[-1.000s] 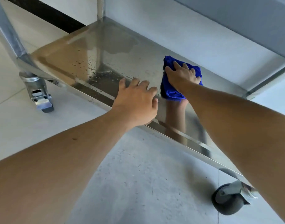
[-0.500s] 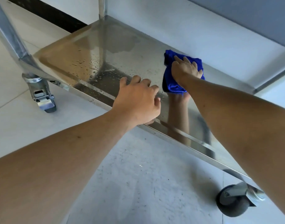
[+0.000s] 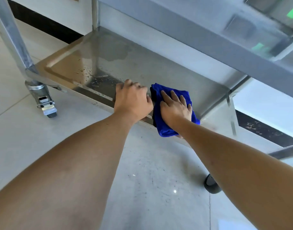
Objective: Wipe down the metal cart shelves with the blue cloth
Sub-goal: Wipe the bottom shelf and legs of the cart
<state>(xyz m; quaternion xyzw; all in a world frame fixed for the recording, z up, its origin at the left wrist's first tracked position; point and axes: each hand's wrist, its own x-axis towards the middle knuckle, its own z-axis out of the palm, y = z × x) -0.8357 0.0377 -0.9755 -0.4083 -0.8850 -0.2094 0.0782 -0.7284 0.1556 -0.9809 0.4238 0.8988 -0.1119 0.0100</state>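
Low view under a metal cart, down onto its bottom shelf (image 3: 142,63). Right hand (image 3: 174,108) flat, fingers spread, pressing the blue cloth (image 3: 169,128) onto the shelf's near rim. Cloth folded, draped over that front edge, lower corner hanging past it toward the floor (image 3: 150,180). Left hand (image 3: 132,102) just beside the cloth, fingers curled over the same rim, gripping the edge and holding nothing else. Thumb side of the left hand almost touching the cloth. Water drops (image 3: 87,72) scattered on the shelf's left part, plus a darker damp patch farther back. Upright post (image 3: 11,35) at left, braked wheel (image 3: 46,103) under it. Second wheel (image 3: 212,185) half hidden behind the right forearm. Upper shelf (image 3: 208,39) overhead at right, blurred.
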